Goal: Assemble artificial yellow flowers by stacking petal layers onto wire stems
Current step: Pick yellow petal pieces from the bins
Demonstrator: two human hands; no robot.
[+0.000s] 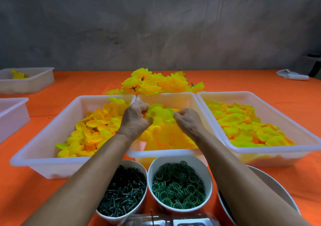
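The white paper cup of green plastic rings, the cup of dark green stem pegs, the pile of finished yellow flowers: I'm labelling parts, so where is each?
White paper cup of green plastic rings (207,177): head view, right rim.
Cup of dark green stem pegs (144,173): head view, right rim.
Pile of finished yellow flowers (151,85): head view, a middle bloom.
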